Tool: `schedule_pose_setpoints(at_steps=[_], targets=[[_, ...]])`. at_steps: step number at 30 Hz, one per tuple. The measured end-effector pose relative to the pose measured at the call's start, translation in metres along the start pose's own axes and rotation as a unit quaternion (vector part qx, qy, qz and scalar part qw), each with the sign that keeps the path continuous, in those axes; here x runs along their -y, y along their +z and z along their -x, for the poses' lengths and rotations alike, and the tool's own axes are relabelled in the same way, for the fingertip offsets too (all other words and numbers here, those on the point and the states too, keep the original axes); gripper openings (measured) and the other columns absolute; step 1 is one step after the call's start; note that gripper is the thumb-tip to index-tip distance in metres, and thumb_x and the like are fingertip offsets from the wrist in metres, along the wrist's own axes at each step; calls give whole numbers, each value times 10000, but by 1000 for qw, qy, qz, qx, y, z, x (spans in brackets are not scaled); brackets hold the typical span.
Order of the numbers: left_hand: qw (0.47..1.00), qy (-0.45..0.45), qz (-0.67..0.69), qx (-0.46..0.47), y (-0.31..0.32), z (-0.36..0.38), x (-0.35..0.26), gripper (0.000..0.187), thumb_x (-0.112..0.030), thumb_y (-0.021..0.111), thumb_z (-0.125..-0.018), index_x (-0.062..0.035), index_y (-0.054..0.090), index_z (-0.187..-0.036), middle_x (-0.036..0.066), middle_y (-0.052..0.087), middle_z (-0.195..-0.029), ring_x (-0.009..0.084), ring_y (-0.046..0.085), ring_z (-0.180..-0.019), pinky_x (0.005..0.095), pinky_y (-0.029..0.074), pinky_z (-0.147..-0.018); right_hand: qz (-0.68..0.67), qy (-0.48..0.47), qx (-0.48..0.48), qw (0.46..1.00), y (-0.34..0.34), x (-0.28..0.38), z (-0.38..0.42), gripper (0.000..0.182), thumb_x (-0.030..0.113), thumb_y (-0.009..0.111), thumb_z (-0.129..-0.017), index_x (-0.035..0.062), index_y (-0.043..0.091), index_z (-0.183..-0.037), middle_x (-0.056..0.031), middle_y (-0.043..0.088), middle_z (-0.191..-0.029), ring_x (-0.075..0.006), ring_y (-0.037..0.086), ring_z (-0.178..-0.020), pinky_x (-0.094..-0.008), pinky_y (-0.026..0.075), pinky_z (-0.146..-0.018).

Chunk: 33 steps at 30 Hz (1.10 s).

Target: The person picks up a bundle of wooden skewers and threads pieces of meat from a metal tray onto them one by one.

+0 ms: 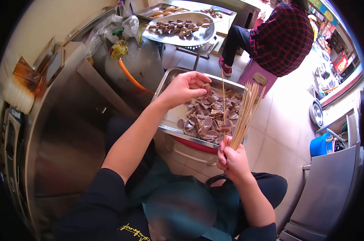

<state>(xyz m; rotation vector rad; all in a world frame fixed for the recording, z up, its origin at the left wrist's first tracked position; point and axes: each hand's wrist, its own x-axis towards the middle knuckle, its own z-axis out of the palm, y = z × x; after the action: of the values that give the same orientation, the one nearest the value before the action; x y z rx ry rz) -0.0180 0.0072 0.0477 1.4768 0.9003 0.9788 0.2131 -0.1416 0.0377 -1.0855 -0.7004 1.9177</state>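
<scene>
My left hand (184, 89) is above a metal tray (166, 120), its thumb and fingers pinching a brown meat slice (207, 90). Many similar thin brown-purple slices (206, 120) lie heaped in that tray. To the right, my right hand (232, 158) is closed around a bundle of bamboo skewers (246, 114), which fan out upward. One separate skewer (223, 96) stands upright in the same hand, with a piece of meat (225, 127) threaded low on it, just above the fingers.
Loaded skewers lie on an oval metal platter (150, 35) beyond the tray. A gas cylinder (130, 64) with an orange hose is at left. Another person (282, 38) in a checked shirt sits on a pink stool (256, 76). A blue bucket (319, 147) stands at right.
</scene>
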Motion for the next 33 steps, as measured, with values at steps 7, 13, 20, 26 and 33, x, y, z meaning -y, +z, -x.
schedule_pose_setpoints(at_steps=[7, 13, 20, 26, 33], targets=[[993, 11, 107, -56, -6, 0, 3, 184, -56, 646, -900, 32, 660, -1061, 92, 702, -963, 120, 669, -856, 244, 540, -756, 26, 45, 21, 998, 10, -28, -3, 109, -23, 407, -836, 62, 477, -837, -27, 443, -558, -102, 378, -432, -251, 290, -398], [989, 21, 126, -75, -11, -6, 5, 145, -71, 574, -953, 9, 608, -1069, 62, 679, -965, 100, 651, -879, 245, 542, -750, -2, 83, -1, 997, 16, -38, -5, 140, -32, 406, -879, 88, 457, -828, -24, 412, -545, -97, 330, -407, -242, 260, -369], [988, 46, 132, -72, -13, -7, 7, 139, -70, 568, -955, -7, 610, -1072, 53, 680, -965, 107, 651, -900, 251, 543, -778, -9, 81, 1, 997, 18, -39, -6, 123, 1, 428, -912, 92, 460, -836, -15, 415, -552, -93, 332, -414, -237, 256, -373], [989, 75, 110, -62, -15, -6, 6, 169, -12, 590, -916, 0, 609, -1083, 71, 669, -973, 120, 655, -902, 262, 549, -778, -18, 100, 13, 995, 17, -37, -3, 123, -28, 413, -871, 83, 466, -863, -13, 401, -561, -104, 366, -430, -250, 261, -382], [988, 96, 109, -61, -14, -6, 7, 182, 11, 590, -901, 6, 607, -1082, 74, 661, -973, 123, 656, -902, 267, 552, -790, -18, 95, 7, 995, 20, -36, 1, 126, -24, 416, -873, 89, 469, -854, -4, 393, -567, -100, 363, -437, -248, 255, -387]])
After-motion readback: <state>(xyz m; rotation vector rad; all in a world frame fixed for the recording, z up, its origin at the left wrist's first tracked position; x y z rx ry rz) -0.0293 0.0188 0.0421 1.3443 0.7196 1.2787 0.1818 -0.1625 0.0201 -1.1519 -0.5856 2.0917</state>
